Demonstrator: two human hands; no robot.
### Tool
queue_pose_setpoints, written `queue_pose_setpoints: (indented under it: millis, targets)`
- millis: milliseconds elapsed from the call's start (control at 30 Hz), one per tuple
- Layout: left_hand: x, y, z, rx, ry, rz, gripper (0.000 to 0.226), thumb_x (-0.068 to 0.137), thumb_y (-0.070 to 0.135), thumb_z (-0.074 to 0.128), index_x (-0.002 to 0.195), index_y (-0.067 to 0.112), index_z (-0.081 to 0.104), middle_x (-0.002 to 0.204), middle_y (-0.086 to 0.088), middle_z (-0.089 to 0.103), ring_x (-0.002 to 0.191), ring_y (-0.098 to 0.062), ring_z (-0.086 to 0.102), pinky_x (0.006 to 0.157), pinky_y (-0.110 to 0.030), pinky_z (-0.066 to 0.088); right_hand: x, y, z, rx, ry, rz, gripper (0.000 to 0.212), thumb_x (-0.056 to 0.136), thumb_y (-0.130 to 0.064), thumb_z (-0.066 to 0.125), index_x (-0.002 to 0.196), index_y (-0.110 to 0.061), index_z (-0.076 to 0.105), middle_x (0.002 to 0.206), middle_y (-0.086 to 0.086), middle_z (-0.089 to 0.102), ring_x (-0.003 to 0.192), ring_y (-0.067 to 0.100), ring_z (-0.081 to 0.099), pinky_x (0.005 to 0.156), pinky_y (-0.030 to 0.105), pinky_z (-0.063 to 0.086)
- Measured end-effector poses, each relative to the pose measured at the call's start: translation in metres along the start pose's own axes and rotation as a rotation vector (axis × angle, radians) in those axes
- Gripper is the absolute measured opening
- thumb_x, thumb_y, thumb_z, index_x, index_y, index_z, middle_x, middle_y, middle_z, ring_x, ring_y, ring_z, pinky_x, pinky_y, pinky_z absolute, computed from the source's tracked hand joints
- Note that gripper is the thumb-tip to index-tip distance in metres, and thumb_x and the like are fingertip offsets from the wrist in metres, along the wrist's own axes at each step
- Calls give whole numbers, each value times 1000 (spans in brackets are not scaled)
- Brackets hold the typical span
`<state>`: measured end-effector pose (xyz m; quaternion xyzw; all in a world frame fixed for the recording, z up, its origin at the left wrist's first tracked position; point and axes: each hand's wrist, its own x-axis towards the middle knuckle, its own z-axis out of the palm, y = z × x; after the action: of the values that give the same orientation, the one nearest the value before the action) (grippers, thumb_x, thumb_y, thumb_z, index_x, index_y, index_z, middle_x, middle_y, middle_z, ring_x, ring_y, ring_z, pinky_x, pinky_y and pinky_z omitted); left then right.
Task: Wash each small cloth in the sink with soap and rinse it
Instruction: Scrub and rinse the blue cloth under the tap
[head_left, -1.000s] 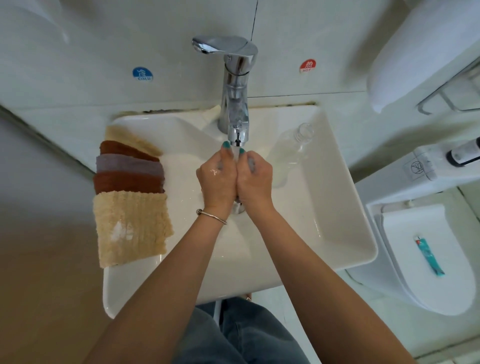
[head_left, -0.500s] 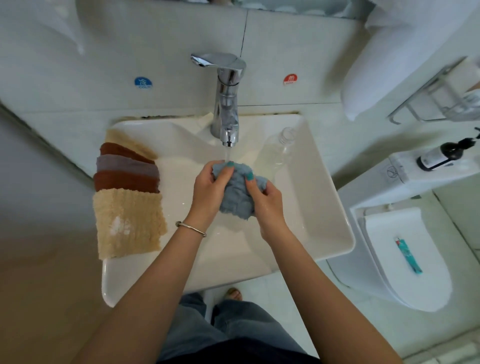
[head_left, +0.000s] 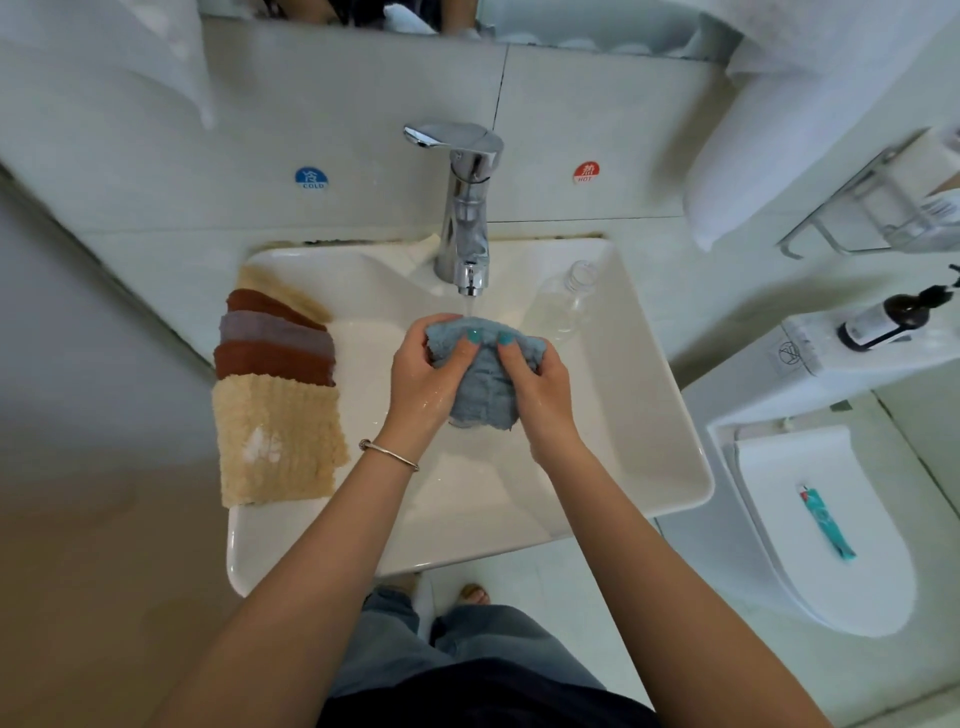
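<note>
At nine o'clock from the basin's middle, a fanned stack (head_left: 278, 364) of small cloths lies over the left rim of the sink (head_left: 649, 415). A tan one is nearest, two brown and a mauve behind it, and another tan at the back. They overlap like cards, likely so each can be lifted off singly, and they sit off the wet bowl, which suggests they are waiting their turn or set aside; which of the two cannot be told.

At the centre, the left hand (head_left: 423, 379) and right hand (head_left: 540, 387) hold a bunched blue cloth (head_left: 483, 384) between them. Both sets of fingers are curled round it, the thumbs pressed on top near its upper edge, knuckles nearly meeting. The cloth sits directly under the tap (head_left: 467, 223), at twelve o'clock, where a thin stream lands on its upper fold. Holding it there lets water run through the fabric while the hands knead, and the low position over the bowl probably keeps splashes inside. No lather shows, so I judge this to be rinsing or wetting.

At two o'clock a clear bottle (head_left: 563, 306) leans in the back right corner, within easy reach; its contents cannot be told.
</note>
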<state>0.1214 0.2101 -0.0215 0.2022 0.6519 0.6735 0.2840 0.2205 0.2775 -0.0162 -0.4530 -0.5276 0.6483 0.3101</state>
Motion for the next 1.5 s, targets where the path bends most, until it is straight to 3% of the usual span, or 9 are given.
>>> queue_pose_setpoints:
  millis: [167,333,467,700,900,967,1200,1433,1500]
  targets:
    - [12,-5,-24,-78,205,-70,20,90,20,67,107,21,57,102,3,65,96,-14,65,80,-27,55,5,-4,36,-73,-167,24,19,91,-14,67,106,-8,57,91,0,66,78,6,65,70,21,57]
    - [18,2,-3,-4,62,-107,22,90,19,67,110,15,56,98,3,65,89,-12,64,72,-19,54,9,-5,18,-35,-35,-5,15,94,-13,62,108,-8,57,93,2,67,82,11,67,73,25,58]
    - [9,2,10,-9,-98,-129,23,88,21,71,107,18,58,98,2,67,89,-12,65,77,-26,56,1,3,-9,15,40,-7,16,96,-16,60,109,-8,56,97,7,67,89,17,68,77,30,59]
    - [11,1,-36,-170,110,-54,16,90,14,66,103,19,58,98,3,66,86,-5,65,70,-18,53,-5,3,41,-42,-113,-81,17,95,-15,62,109,-8,56,96,1,65,85,8,65,82,30,56]
    - [8,2,-13,-99,-203,-130,21,92,8,62,108,18,55,101,2,64,86,-3,64,74,-17,53,0,10,12,76,34,-6,12,98,-18,58,108,-12,56,101,7,67,95,21,67,88,43,57]
    - [7,2,-12,-57,-215,-106,21,91,8,63,107,19,55,100,3,64,88,-5,63,78,-18,53,0,13,5,91,34,9,14,98,-19,57,109,-10,56,101,7,67,96,21,66,90,44,56]
    - [9,-2,-52,-111,25,-53,21,94,11,60,114,14,52,104,0,63,90,-6,63,73,-19,54,-5,5,47,-14,-149,-10,18,95,-16,62,110,-8,59,97,2,68,85,10,67,77,29,58]
    - [0,-8,-3,-43,-139,-115,28,92,11,64,118,12,53,110,-6,63,98,-15,61,84,-23,54,1,7,-6,10,-7,17,18,98,-16,56,113,-6,57,95,0,67,79,3,68,70,22,56]
    - [-2,-6,-4,-42,-152,-129,29,91,11,65,118,12,54,110,-6,63,95,-12,62,81,-21,54,1,8,-8,9,-8,22,17,99,-16,56,112,-6,58,95,1,67,79,2,67,70,21,56]
